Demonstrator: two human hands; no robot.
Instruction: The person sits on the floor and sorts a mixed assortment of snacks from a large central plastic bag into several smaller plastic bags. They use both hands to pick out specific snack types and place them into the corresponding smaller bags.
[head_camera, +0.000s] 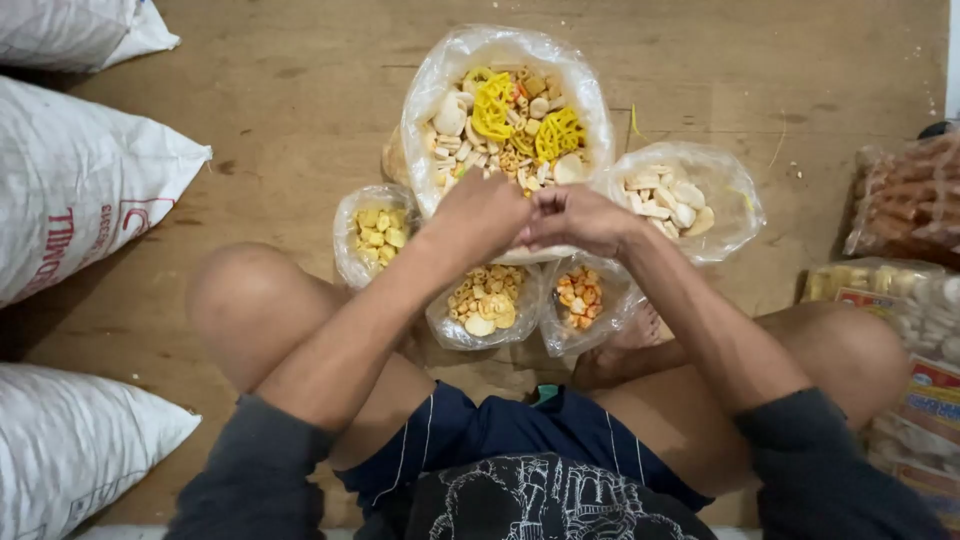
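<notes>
Hands meet at near rim of big clear bag (430, 110) of mixed crackers, on floor betw. my knees. Left hand (478, 213) & right hand (577, 218) both curled; can't tell what's pinched. Looks like sorting/portioning step; next calls for a careful pick w/o spilling small bags (372, 235).

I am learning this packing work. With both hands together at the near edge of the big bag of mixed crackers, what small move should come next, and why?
Probably gather and twist the near rim of the big bag of mixed crackers: the left hand and right hand meet at that rim, and the bag is open and full.
</notes>
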